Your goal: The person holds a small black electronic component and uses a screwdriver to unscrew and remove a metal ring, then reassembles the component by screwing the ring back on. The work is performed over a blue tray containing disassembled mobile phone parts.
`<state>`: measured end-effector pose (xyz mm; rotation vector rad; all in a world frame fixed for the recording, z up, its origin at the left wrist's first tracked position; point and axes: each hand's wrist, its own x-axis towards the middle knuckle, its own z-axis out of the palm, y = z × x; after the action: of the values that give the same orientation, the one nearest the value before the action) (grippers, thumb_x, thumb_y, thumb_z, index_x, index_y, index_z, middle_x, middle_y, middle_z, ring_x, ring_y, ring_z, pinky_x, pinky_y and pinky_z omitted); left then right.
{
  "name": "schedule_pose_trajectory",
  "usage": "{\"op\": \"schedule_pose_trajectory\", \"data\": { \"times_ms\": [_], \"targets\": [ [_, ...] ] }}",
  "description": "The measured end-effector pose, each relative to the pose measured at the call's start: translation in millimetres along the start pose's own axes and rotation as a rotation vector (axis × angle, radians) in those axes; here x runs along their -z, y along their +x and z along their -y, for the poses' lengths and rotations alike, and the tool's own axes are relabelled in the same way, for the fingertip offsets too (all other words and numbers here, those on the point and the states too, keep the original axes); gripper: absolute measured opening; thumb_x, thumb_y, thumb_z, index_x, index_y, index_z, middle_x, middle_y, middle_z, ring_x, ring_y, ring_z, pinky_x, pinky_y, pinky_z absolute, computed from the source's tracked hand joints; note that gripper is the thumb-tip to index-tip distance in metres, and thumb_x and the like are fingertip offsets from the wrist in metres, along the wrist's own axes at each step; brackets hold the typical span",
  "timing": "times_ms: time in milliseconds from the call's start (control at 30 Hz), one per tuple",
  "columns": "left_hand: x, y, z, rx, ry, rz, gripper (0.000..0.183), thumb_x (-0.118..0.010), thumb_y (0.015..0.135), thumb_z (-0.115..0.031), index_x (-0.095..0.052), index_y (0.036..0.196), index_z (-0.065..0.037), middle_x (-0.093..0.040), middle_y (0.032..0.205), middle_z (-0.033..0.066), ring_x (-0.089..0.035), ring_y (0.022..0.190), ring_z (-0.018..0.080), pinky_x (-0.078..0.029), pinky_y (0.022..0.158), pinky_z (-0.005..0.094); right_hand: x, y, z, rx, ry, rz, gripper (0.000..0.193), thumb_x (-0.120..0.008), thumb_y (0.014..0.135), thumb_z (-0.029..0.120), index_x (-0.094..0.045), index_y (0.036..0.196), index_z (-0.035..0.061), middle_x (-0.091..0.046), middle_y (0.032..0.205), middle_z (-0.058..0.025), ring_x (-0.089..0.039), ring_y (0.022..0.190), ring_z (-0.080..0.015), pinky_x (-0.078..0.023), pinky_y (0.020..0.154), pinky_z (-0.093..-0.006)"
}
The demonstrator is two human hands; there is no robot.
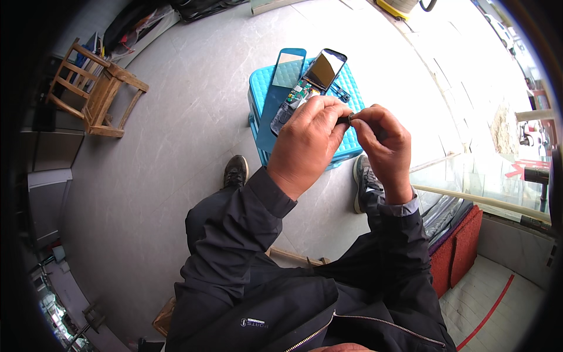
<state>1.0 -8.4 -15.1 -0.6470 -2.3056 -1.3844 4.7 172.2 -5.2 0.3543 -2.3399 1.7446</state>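
Above a light-blue plastic stool (352, 142), my two hands meet at a small dark piece (345, 119), too small to name. My left hand (308, 138) is closed on its left side, its fingers partly hiding what lies behind. Thumb and finger of my right hand (384, 138) pinch its right end, where something small and shiny shows. On the stool lies an opened electronic device with a green circuit board (298, 92) and a dark glossy screen (324, 70). Beside it is a long blue flat panel (269, 111) with a reflective upper end. A dark clip-like part (341, 92) lies to the right.
My shoes (236, 171) stand on either side of the stool on grey tiles (158, 152). A wooden chair (101, 97) is at the far left. To the right are a glass panel (463, 176) and a red mat-like slab (463, 249).
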Motion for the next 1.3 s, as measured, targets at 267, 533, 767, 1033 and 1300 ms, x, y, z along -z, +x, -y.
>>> {"op": "schedule_pose_trajectory", "data": {
  "times_ms": [267,533,767,1033,1300],
  "targets": [
    [0.8,2.1,-3.5,0.147,-0.215,0.056,0.024,-0.076,0.097,-0.003,-0.073,0.12,-0.004,-0.071,0.119,0.0106,-0.072,0.101,0.0208,-0.059,0.082,0.0309,9.5,-1.3,6.3,-0.164,0.272,-0.061,0.011,-0.067,0.104,0.007,-0.071,0.108,-0.0026,-0.065,0.088,0.0007,-0.058,0.078,-0.0067,-0.045,0.067,-0.0219],
    [4.8,3.4,-12.3,0.275,-0.309,0.159,0.02,-0.072,0.101,-0.007,-0.074,0.12,-0.006,-0.071,0.12,0.008,-0.071,0.102,0.0192,-0.058,0.084,0.0298,29.8,7.9,33.5,0.267,0.512,-0.185,0.029,-0.039,0.115,0.019,-0.062,0.121,0.003,-0.049,0.083,-0.0061,-0.043,0.07,-0.0154,-0.037,0.064,-0.0317],
    [-1.9,2.6,-17.5,0.214,-0.318,0.257,0.019,-0.071,0.1,-0.005,-0.073,0.118,-0.004,-0.072,0.12,0.01,-0.07,0.108,0.0233,-0.058,0.088,0.0332,31.7,9.1,41.3,0.43,0.549,-0.295,0.031,-0.039,0.117,0.026,-0.06,0.122,0.0035,-0.052,0.081,-0.0065,-0.046,0.068,-0.0157,-0.039,0.062,-0.0321],
    [-6.2,1.1,-20.8,0.185,-0.336,0.318,0.019,-0.072,0.101,-0.008,-0.073,0.12,-0.004,-0.072,0.121,0.0112,-0.071,0.109,0.0238,-0.06,0.086,0.0333,25.2,9.9,34.5,0.472,0.511,-0.279,0.03,-0.041,0.118,0.027,-0.059,0.121,0.0021,-0.058,0.082,-0.0084,-0.051,0.067,-0.014,-0.044,0.061,-0.0294],
    [-5.8,-0.1,-19.5,0.179,-0.352,0.318,0.021,-0.072,0.102,-0.009,-0.073,0.122,-0.004,-0.071,0.125,0.0108,-0.072,0.108,0.0215,-0.061,0.086,0.0313,21.7,9.1,33.6,0.471,0.427,-0.273,0.032,-0.037,0.118,0.025,-0.059,0.122,0.0023,-0.051,0.079,-0.0076,-0.043,0.065,-0.0136,-0.038,0.058,-0.0307]
  ]
}}
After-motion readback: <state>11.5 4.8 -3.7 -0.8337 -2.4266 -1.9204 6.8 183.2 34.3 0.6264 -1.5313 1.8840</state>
